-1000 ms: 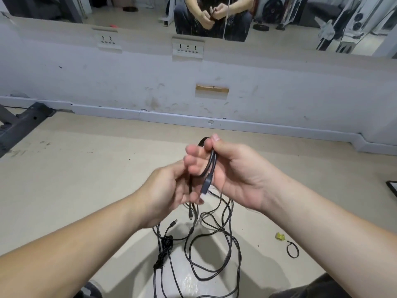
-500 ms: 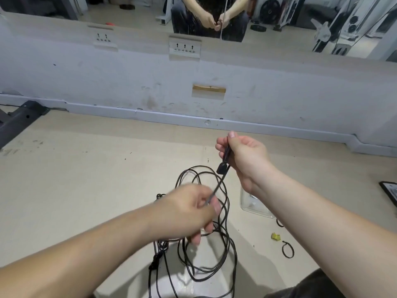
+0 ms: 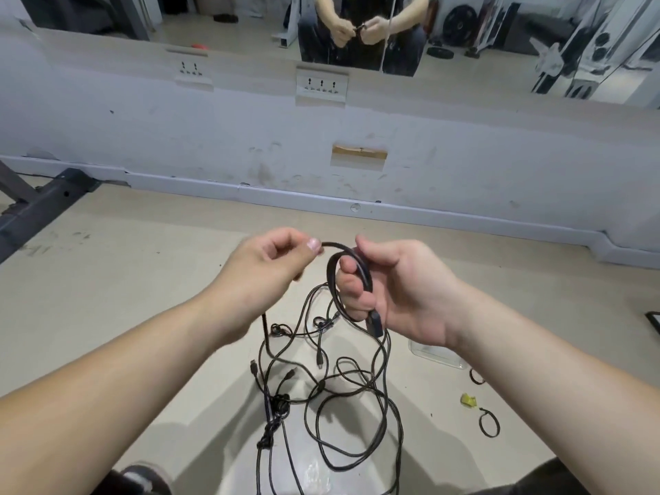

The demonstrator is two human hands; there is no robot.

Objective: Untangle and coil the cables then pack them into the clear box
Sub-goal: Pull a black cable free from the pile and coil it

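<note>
The black cable (image 3: 339, 246) makes a small loop up in the air, between the two hands. The right grip (image 3: 403, 291) has its fingers curled round the loop. The cable's plug (image 3: 374, 324) sticks out under those fingers. The left grip (image 3: 264, 266) pinches the same cable just beside the loop, with thumb and finger pressed on it.

From the hands the cable hangs down to a messy pile of cables (image 3: 332, 394) on the floor (image 3: 107, 298), right in front of the person. One part of the pile is a tight knot (image 3: 276, 405).

The clear box (image 3: 437, 353) sits on the floor to the right of the pile, partly hidden behind the right wrist. Near the box lie a black ring tie (image 3: 481, 425) and a little yellow scrap (image 3: 468, 400).

Farther back is a white wall with a socket plate (image 3: 321, 83). Above it a mirror (image 3: 500, 30) shows the person's two hands on the cable. A dark metal bar (image 3: 46, 201) lies on the floor at the far left.
</note>
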